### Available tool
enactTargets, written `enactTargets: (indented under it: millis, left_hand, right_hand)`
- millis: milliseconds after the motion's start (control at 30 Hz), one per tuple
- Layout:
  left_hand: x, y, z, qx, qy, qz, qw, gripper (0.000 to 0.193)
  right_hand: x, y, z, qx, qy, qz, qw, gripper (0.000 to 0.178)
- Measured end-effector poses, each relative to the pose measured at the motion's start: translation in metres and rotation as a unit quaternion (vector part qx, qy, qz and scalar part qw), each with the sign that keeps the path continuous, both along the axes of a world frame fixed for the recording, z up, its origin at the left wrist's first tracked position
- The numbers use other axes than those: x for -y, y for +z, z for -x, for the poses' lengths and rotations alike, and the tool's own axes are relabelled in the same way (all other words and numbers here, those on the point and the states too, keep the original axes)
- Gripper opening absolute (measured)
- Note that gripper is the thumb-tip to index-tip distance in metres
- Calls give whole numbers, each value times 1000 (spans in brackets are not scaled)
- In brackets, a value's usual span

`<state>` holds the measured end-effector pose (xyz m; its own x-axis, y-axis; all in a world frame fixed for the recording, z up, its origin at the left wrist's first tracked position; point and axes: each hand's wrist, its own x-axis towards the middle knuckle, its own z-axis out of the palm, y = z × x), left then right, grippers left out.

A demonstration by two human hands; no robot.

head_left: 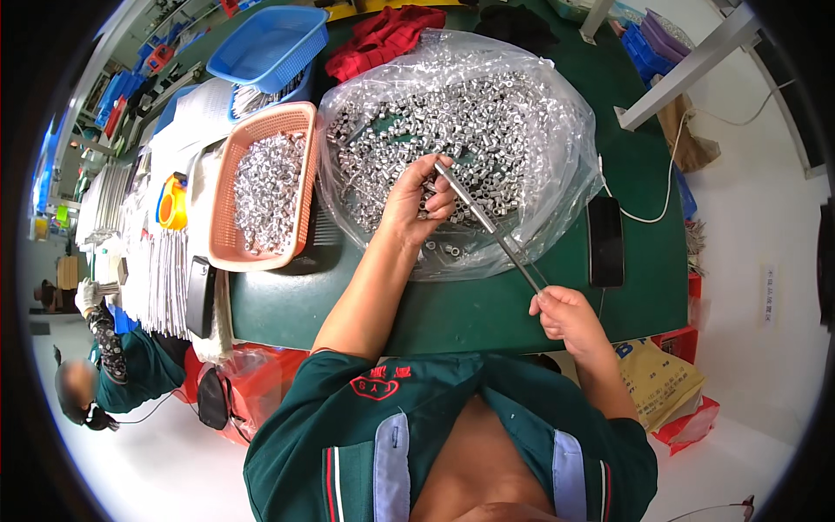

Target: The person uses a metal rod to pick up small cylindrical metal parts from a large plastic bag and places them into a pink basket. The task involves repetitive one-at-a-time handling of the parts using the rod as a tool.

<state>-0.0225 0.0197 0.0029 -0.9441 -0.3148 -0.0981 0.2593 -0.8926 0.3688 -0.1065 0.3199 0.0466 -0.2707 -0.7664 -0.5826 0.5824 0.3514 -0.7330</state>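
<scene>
My left hand (416,202) is over an open clear plastic bag (570,117) of small silvery metal sleeves (500,109). Its thumb and index finger close at the upper end of a slim metal rod (474,211), and the other fingers curl in; whether loose sleeves lie in the palm is hidden. The rod slants down to the right, thicker along its upper part, as if sleeves sit on it. Near the table's front edge, my right hand (567,320) pinches the thin lower end. A few sleeves (452,250) lie near the bag's front.
Left of the bag stands an orange basket (219,204) of small shiny pieces, with blue baskets (261,48) behind. A black phone (606,242) lies right, near a white cable (665,204). Red cloth (383,42) lies behind. Another person (139,370) works at far left.
</scene>
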Motion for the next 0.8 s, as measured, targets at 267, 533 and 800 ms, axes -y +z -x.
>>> enactTargets:
  millis: [267, 533, 800]
  left_hand:
    - [-3, 11, 0, 28, 87, 143, 986, 29]
    - [-37, 11, 8, 141, 91, 117, 979, 26]
    - [-8, 10, 3, 104, -32, -53, 993, 46]
  right_hand:
    - [-1, -5, 0, 158, 13, 51, 986, 27]
    - [26, -15, -27, -481, -88, -14, 872, 21]
    - [15, 1, -14, -241, -58, -18, 969, 19]
